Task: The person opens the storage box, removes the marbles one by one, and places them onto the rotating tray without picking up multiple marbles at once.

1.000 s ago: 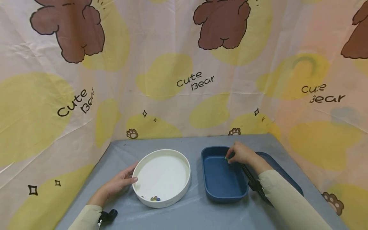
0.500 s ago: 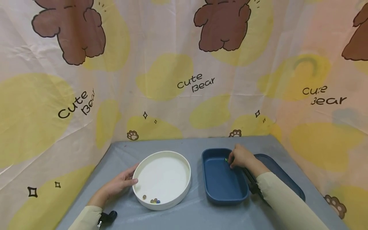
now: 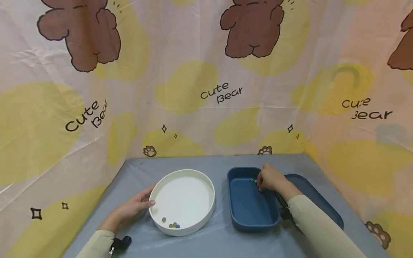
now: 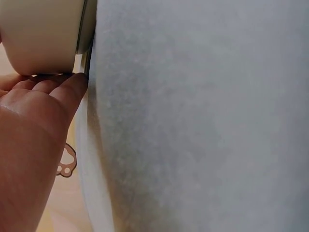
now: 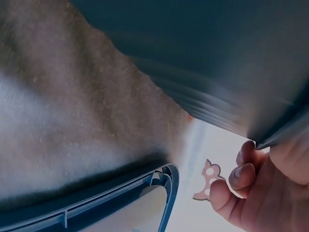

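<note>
My left hand (image 3: 138,201) grips the left side of a round white tray (image 3: 184,193), the thumb on its rim. In the left wrist view the hand's fingers (image 4: 67,92) lie against the tray's outer wall (image 4: 43,36). Several glass marbles (image 3: 174,225) sit at the tray's near edge, and a single brown marble (image 3: 164,219) lies left of them. My right hand (image 3: 271,178) reaches over the far right rim of a deep blue box (image 3: 253,215), fingers bent downward inside. Green marbles (image 3: 252,180) lie beside the fingertips. Whether one is pinched is hidden.
A flat blue lid (image 3: 322,202) lies on the grey cloth right of the box, partly behind the right forearm. A patterned curtain (image 3: 187,93) stands close behind and at both sides of the table (image 3: 219,243).
The right hand has sunk slightly lower into the box, and the green marbles now show apart from its fingertips. The lone brown marble has rolled right. The left hand stays put.
</note>
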The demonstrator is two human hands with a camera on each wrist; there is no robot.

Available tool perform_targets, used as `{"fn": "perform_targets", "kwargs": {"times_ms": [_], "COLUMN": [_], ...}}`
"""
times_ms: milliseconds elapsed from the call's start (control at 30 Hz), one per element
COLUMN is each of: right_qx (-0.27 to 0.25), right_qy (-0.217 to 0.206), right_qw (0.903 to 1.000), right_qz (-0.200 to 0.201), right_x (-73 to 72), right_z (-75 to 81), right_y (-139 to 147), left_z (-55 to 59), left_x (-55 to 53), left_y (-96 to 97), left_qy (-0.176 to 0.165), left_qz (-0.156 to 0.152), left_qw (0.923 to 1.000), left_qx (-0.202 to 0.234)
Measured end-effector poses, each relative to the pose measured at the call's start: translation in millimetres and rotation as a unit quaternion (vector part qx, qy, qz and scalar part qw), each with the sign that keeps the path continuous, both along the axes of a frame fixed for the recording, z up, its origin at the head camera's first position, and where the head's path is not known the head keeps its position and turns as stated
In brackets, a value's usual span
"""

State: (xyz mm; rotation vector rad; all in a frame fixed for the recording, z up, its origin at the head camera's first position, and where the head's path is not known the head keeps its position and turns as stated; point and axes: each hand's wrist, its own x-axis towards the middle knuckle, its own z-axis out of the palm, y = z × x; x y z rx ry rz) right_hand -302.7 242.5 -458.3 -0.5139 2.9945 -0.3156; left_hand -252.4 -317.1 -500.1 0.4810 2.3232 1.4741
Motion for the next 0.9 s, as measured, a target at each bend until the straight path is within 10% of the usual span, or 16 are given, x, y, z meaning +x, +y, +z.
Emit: {"fn": "perform_targets", "kwargs": {"times_ms": [900], "right_qx": [-0.151], "right_qy": [-0.039], "right_qw": [0.9873], "right_qz": [-0.031], "right_x": [0.4], "right_z": [27.6], "right_y": [20], "left_z": [0.7], "left_x": [-0.5], "left_y": [2.5], "left_qy": [-0.010], "left_qz": [0.007], "left_qw": [0.9999], "left_qx": [0.005]}}
